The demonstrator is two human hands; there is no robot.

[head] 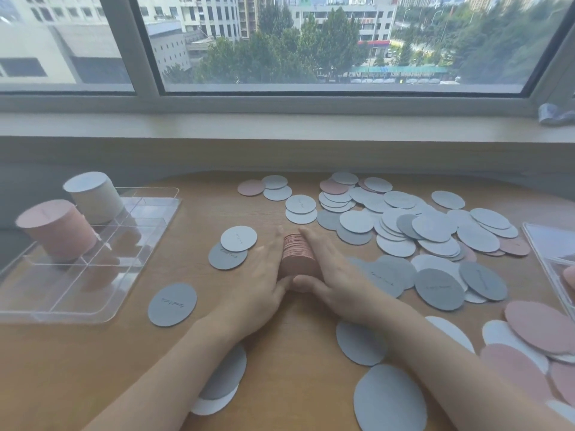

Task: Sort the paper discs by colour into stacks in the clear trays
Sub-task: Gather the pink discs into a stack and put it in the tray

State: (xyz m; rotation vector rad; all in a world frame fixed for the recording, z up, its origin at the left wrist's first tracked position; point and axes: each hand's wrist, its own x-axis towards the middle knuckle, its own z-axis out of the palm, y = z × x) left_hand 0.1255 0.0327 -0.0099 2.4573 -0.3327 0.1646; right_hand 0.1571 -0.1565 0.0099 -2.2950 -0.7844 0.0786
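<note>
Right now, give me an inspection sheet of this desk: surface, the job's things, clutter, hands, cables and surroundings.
Surface: wooden table, strewn with discs.
Job's things: clear plastic divided tray at left holds a tall pink paper disc stack and a tall white paper disc stack; a small pink disc stack lies on its side between the hands; loose grey, white and pink paper discs are heaped at right; a second clear tray sits at the right edge.
Clutter: crumpled grey item on the windowsill.
Hands: left hand and right hand press the small stack from both sides, fingers fairly straight.
Cables: nothing seen.
Surroundings: window over buildings and trees.
</note>
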